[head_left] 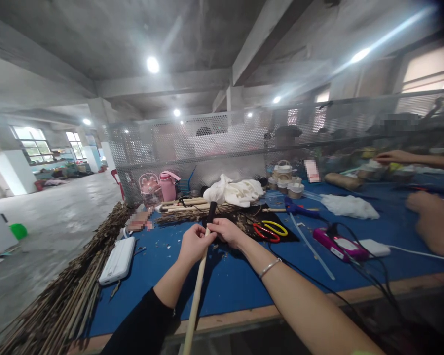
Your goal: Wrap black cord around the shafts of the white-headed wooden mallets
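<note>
A long pale wooden stick (pixel 197 293) runs from the bottom of the view up over the blue table, with a black upper end (pixel 212 212). My left hand (pixel 193 241) is closed round it just below the black part. The fingers of my right hand (pixel 225 231) pinch the stick right beside the left thumb, where pale wood meets black. Just beyond the right hand, scissors (pixel 277 228) with red and yellow handles lie on a black sheet (pixel 290 231). Sticks (pixel 185 207) are piled behind the hands, near a crumpled white cloth (pixel 235 190).
A bundle of dry stalks (pixel 76 296) lines the table's left side, beside a white power bank (pixel 117 261). To the right are a blue glue gun (pixel 301 209), a purple power strip (pixel 340 245) with trailing cables, and a co-worker's hand (pixel 394 157). Perforated metal panels (pixel 192 140) stand behind.
</note>
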`<state>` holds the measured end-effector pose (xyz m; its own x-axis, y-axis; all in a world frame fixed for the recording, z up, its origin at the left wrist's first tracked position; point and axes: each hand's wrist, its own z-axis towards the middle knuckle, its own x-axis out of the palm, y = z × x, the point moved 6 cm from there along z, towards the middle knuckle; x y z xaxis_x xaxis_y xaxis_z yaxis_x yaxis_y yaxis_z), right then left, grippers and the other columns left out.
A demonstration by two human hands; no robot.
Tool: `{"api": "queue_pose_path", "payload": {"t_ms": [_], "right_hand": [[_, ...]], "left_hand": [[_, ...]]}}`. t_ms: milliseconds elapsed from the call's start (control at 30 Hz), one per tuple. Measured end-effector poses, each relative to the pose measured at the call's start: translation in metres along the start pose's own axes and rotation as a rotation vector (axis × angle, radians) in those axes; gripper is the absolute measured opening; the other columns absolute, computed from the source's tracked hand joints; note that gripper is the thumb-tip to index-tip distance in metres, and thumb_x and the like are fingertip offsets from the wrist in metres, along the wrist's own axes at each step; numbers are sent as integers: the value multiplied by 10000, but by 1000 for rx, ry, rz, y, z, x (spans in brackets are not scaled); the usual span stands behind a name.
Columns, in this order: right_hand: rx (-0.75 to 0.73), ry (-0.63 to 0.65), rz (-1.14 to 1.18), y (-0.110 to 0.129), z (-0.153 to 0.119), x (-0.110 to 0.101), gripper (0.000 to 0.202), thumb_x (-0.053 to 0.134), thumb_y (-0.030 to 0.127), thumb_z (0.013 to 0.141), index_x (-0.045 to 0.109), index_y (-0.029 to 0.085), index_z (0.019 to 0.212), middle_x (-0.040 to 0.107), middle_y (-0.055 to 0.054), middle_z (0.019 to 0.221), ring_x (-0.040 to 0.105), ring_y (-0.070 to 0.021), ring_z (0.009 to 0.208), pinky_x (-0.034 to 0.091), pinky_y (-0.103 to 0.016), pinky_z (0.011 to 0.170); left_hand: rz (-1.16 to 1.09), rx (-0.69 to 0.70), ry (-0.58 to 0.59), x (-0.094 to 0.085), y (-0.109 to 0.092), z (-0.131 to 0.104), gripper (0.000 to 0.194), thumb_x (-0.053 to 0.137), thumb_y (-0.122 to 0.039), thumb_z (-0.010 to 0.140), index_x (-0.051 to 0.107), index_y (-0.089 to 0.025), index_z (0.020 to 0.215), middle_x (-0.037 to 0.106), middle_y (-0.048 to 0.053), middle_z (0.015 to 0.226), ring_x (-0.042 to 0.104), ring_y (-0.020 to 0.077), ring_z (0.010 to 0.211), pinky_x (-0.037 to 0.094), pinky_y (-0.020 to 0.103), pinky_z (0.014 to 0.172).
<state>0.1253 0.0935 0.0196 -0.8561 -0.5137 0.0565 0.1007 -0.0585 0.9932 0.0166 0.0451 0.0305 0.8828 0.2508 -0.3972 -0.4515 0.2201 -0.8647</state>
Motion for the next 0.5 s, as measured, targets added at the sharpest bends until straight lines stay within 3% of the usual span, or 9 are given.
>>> {"api": "queue_pose_path", "payload": {"t_ms": [267, 500], "right_hand": [[11, -9, -41, -6, 3, -3, 321, 651, 434, 669, 520, 142, 656, 331, 92, 393, 196, -29, 319, 79, -217, 344], [-9, 44, 41, -1, 1, -2, 351, 642, 466, 682, 462, 165, 663, 274, 110, 413, 157, -26, 330, 81, -197, 325]], "left_hand": [[62, 19, -32, -4, 0, 1, 295, 617, -433, 653, 575, -145, 606, 572, 3, 544, 459, 95, 493, 332, 208, 498], [-191, -79, 48, 4, 6, 2, 347, 580, -487, 692, 542, -149, 624, 512, -20, 462, 438, 84, 402, 326, 200, 418]]}}
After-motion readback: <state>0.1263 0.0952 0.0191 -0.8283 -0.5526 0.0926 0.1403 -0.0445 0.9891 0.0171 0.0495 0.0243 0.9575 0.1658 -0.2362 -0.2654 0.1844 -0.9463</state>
